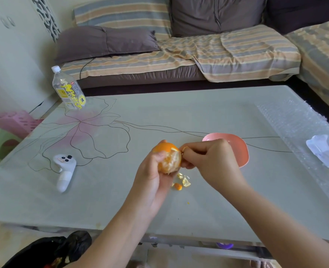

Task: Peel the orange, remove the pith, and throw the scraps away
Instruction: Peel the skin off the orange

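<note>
Roughly half peeled, the round orange (168, 158) is gripped in the left hand (152, 176) above the middle of the pale glass table (179, 117) while the right hand (208, 159) pinches a loosened peel strip (183, 148); small peel scraps (184, 180) lie beneath, with pith and disposal seemingly left to do.

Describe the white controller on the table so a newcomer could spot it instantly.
Start at the pale table with the line-drawn flower. On its left half, left of the left hand holding the orange, lies the controller. It alone is white plastic with dark buttons on its head; the clear yellow-labelled bottle stands farther back.
</note>
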`<move>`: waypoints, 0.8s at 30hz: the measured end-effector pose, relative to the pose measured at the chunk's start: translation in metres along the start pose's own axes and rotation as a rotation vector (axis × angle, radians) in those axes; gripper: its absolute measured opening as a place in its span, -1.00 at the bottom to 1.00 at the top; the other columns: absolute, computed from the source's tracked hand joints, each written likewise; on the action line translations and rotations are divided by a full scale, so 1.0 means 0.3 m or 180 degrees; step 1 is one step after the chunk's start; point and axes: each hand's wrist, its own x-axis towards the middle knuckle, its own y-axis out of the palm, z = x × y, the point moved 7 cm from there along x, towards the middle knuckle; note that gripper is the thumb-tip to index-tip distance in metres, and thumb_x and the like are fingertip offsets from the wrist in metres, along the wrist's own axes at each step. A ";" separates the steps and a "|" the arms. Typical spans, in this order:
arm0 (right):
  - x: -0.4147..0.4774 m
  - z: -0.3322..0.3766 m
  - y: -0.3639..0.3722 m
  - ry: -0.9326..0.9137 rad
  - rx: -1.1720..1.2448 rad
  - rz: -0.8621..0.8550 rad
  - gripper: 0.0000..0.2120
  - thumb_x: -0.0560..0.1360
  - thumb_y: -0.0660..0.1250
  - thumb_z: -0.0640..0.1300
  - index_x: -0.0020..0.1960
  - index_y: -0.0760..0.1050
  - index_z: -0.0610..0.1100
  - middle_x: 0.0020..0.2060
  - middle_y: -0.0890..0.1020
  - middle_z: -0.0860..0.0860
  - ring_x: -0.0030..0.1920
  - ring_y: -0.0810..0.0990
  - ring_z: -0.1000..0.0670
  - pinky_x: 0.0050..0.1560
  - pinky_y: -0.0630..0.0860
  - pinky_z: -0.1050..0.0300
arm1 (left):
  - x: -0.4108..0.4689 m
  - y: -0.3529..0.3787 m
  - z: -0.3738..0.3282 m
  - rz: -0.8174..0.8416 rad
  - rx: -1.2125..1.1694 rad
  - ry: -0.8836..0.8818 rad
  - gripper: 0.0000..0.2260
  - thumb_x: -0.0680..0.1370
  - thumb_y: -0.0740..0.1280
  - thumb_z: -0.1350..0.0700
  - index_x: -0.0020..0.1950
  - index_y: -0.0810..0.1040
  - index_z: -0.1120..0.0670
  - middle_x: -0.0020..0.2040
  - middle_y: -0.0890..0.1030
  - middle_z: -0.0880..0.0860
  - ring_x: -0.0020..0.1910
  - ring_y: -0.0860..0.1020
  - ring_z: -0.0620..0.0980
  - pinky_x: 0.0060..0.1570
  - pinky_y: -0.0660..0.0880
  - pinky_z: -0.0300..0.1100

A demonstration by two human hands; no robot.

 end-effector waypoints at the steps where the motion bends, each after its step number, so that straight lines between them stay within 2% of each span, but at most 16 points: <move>1: 0.009 -0.006 0.004 0.0105 0.0292 0.0009 -0.79 0.41 0.26 -0.35 -0.30 0.64 -0.24 -0.44 0.64 -0.08 -0.42 0.56 0.08 -0.30 0.53 0.29 | 0.001 0.002 -0.006 0.0003 -0.0208 -0.0038 -0.83 0.36 0.21 0.11 -0.13 0.50 0.13 -0.32 0.60 0.10 -0.31 0.60 0.03 -0.12 0.56 -0.17; 3: 0.034 -0.037 0.016 0.0322 0.0535 0.0003 -0.78 0.46 0.25 -0.34 -0.23 0.66 -0.21 -0.40 0.66 -0.08 -0.41 0.60 0.08 -0.25 0.58 0.28 | 0.010 -0.017 -0.008 -0.0148 -0.0441 -0.0168 -0.80 0.38 0.24 0.06 -0.12 0.49 0.16 -0.27 0.59 0.12 -0.27 0.59 0.05 0.00 0.50 -0.10; 6: 0.061 -0.095 0.047 0.0343 -0.0392 0.0061 -0.79 0.50 0.24 -0.24 -0.20 0.63 -0.23 -0.37 0.64 -0.08 -0.43 0.58 0.08 -0.27 0.53 0.21 | 0.023 -0.085 0.003 -0.0737 -0.0515 -0.0413 -0.83 0.49 0.25 0.03 -0.09 0.47 0.13 -0.26 0.54 0.09 -0.28 0.46 0.01 -0.13 0.40 -0.14; 9: 0.080 -0.148 0.092 0.0190 -0.1510 0.0259 -0.76 0.52 0.20 -0.18 -0.12 0.59 -0.30 -0.29 0.62 -0.19 -0.27 0.55 -0.15 -0.25 0.47 0.06 | 0.028 -0.131 0.006 -0.1047 -0.0596 -0.0554 -0.84 0.53 0.22 0.05 -0.13 0.48 0.13 -0.29 0.56 0.08 -0.34 0.51 0.02 -0.20 0.41 -0.19; 12: 0.090 -0.160 0.124 0.0067 -0.2054 0.0467 -0.75 0.55 0.18 -0.17 0.12 0.59 -0.16 -0.01 0.64 -0.14 -0.02 0.57 -0.13 -0.01 0.48 0.06 | 0.027 -0.146 -0.007 -0.1049 -0.0763 -0.0556 -0.81 0.54 0.25 0.04 -0.12 0.49 0.17 -0.27 0.59 0.12 -0.39 0.59 0.06 -0.10 0.49 -0.14; 13: 0.095 -0.147 0.121 -0.0001 -0.1980 0.0428 -0.74 0.57 0.18 -0.15 0.15 0.57 -0.14 0.06 0.63 -0.10 0.05 0.57 -0.11 0.04 0.47 0.08 | 0.027 -0.150 -0.015 -0.1041 -0.0798 -0.0519 -0.80 0.54 0.25 0.05 -0.12 0.49 0.18 -0.29 0.61 0.13 -0.40 0.61 0.06 -0.05 0.51 -0.11; 15: 0.097 -0.105 0.109 -0.0138 -0.1442 0.0295 -0.74 0.58 0.20 -0.09 0.17 0.58 -0.09 0.10 0.63 0.02 0.03 0.59 0.04 0.00 0.46 0.27 | 0.027 -0.156 -0.030 -0.1020 -0.0766 -0.0426 -0.80 0.56 0.24 0.08 -0.10 0.49 0.22 -0.32 0.63 0.16 -0.38 0.63 0.09 0.01 0.54 -0.04; 17: 0.087 -0.060 0.117 -0.0315 -0.0898 0.0367 -0.75 0.56 0.24 -0.04 0.17 0.59 -0.05 0.04 0.64 0.09 -0.08 0.58 0.21 -0.11 0.40 0.51 | 0.028 -0.160 -0.038 -0.0940 -0.0624 -0.0356 -0.81 0.58 0.22 0.12 -0.06 0.49 0.24 -0.25 0.65 0.19 -0.27 0.65 0.12 0.02 0.57 0.00; 18: 0.078 -0.041 0.125 -0.0399 -0.0739 0.0441 -0.74 0.54 0.27 -0.01 0.16 0.59 -0.04 -0.01 0.65 0.11 -0.13 0.57 0.26 -0.13 0.39 0.53 | 0.029 -0.158 -0.040 -0.0875 -0.0526 -0.0336 -0.81 0.58 0.21 0.13 -0.04 0.50 0.25 -0.17 0.65 0.22 -0.17 0.65 0.13 0.03 0.58 0.00; 21: 0.049 -0.013 0.138 -0.0512 -0.0491 0.0586 -0.77 0.49 0.32 0.03 0.08 0.63 0.01 -0.14 0.64 0.12 -0.15 0.59 0.24 -0.13 0.46 0.40 | 0.032 -0.142 -0.039 -0.0662 -0.0184 -0.0258 -0.82 0.57 0.20 0.14 -0.01 0.52 0.24 0.00 0.59 0.23 0.06 0.58 0.14 0.12 0.55 -0.04; 24: 0.038 -0.009 0.124 -0.0522 -0.0538 0.0575 -0.78 0.45 0.36 0.06 0.05 0.63 0.05 -0.13 0.64 0.13 -0.06 0.60 0.15 0.01 0.54 0.15 | 0.035 -0.134 -0.037 -0.0619 0.0157 -0.0099 -0.84 0.54 0.26 0.16 0.05 0.52 0.22 -0.02 0.61 0.20 0.07 0.58 0.15 0.09 0.56 -0.07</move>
